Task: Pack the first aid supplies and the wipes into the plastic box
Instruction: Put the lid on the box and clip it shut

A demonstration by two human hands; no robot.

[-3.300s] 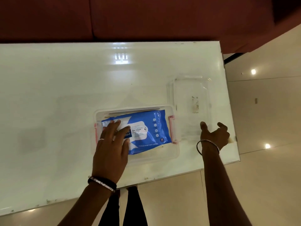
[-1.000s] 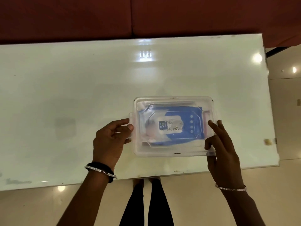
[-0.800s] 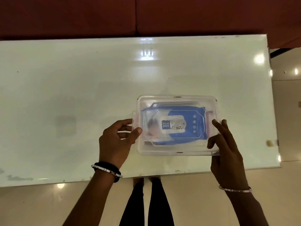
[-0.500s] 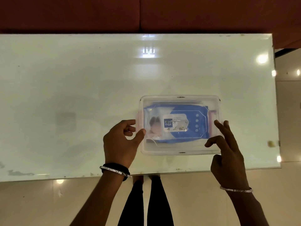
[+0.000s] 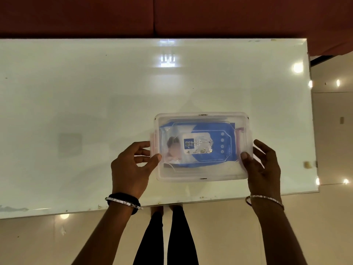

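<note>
The clear plastic box (image 5: 202, 175) sits on the white glass table (image 5: 95, 102) near its front edge, with its clear lid on top. Through the lid shows the blue wet wipes pack (image 5: 214, 142), lying flat inside. My left hand (image 5: 131, 167) holds the box's left end, thumb on the lid and fingers by the pink latch. My right hand (image 5: 263, 165) grips the right end, thumb pressed on the lid's corner. Other supplies under the wipes are hidden.
A dark red sofa (image 5: 172, 14) runs along the table's far edge. A small tan scrap (image 5: 307, 164) lies at the table's right edge. My legs (image 5: 168, 236) stand under the front edge, on a glossy cream floor.
The lid, lying apart to the right 3.3 s ago, now covers the box. Over the last second my right hand closed onto the box's right end and my left thumb moved onto the lid.
</note>
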